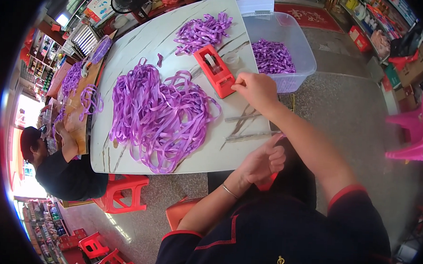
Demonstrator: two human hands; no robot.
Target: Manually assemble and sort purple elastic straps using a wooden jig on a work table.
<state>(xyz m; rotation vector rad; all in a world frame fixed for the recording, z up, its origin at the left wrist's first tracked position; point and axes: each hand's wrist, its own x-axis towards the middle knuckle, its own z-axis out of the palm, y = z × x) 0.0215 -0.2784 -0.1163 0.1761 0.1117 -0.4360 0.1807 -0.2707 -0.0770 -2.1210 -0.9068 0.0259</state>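
Observation:
A red tape dispenser (221,83) stands near the right edge of the marble-patterned table. My right hand (256,90) is closed in a pinch at its front cutting end; anything between the fingertips is too thin to see. Lower down, beside the table's front right corner, my left hand (265,161) has its fingers curled and pressed together. A small pinkish-purple bit shows at its fingertips, too small to name. A big heap of looped purple ribbons (160,115) lies left of the dispenser. Behind it sits a smaller pile of folded purple ribbons (204,31).
A translucent plastic bin (306,65) holding purple ribbon pieces (273,57) adjoins the table's right side. A clear roll (231,59) lies by the dispenser. At left, another person (64,161) sits at a wooden table (82,112) with more ribbons. Red stools (126,192) stand below.

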